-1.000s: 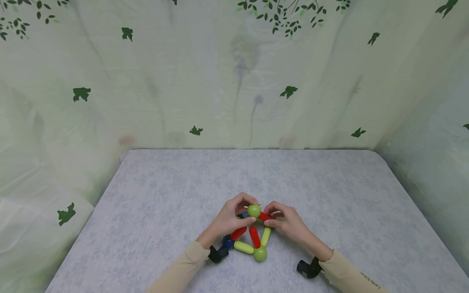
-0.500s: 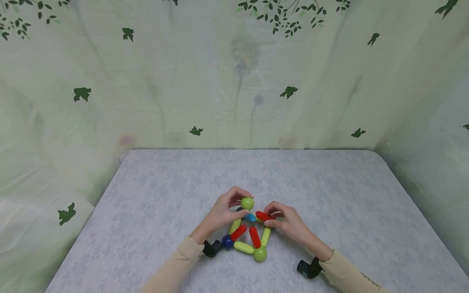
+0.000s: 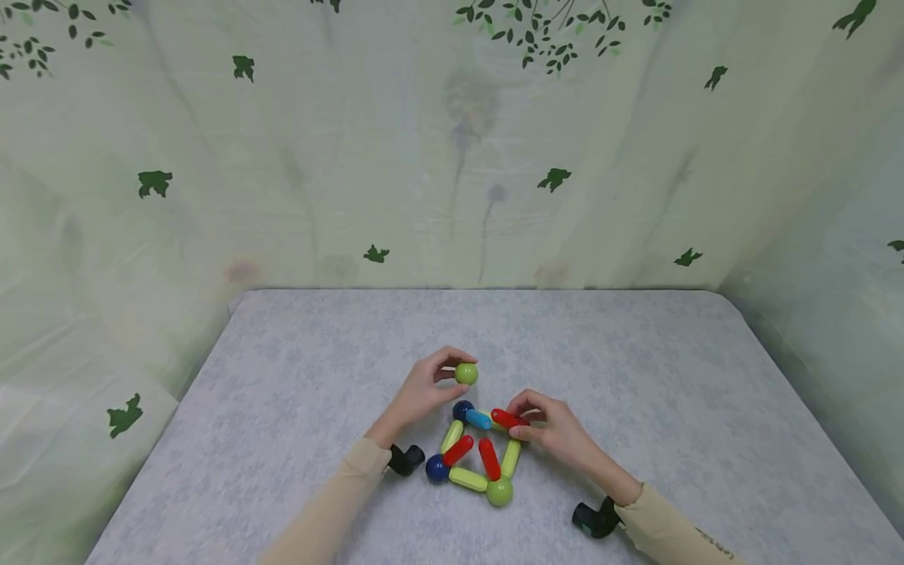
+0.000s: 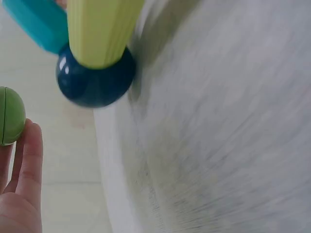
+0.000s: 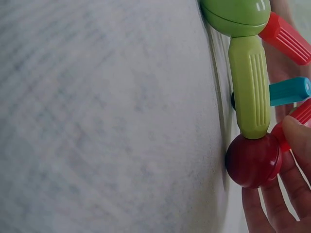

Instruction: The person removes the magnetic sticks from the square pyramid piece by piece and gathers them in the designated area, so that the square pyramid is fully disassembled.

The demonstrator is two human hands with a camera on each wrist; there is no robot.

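Left hand (image 3: 424,392), right of centre in the lower half of the head view, pinches a light green ball (image 3: 466,373) between thumb and fingertips, the grip spread about as wide as the ball. The ball is above and apart from a dark blue ball (image 3: 462,410) at the upper left corner of a four-sided ring. Right hand (image 3: 551,424), at the right side of the ring, is drawn close, its thumb and fingers pinching a red rod (image 3: 504,418); the right wrist view shows that rod meeting a dark red ball (image 5: 253,160), with fingers behind it. The ring lies on the grey desk (image 3: 339,353), low in the frame and right of centre. Its sides are yellow-green rods (image 3: 468,479); the far one is partly hidden. Further corners carry a navy ball (image 3: 438,468) at lower left and a large green ball (image 3: 500,492) at the bottom. A blue rod (image 3: 479,419) projects from the dark blue ball, a left red rod (image 3: 459,450) from the navy ball, and a middle red rod (image 3: 489,459) from the large green ball. Both beige sleeves (image 3: 321,498) end beside black wrist cameras (image 3: 596,519). Behind the desk hangs a pale backdrop (image 3: 395,141) printed with dark green leaves.
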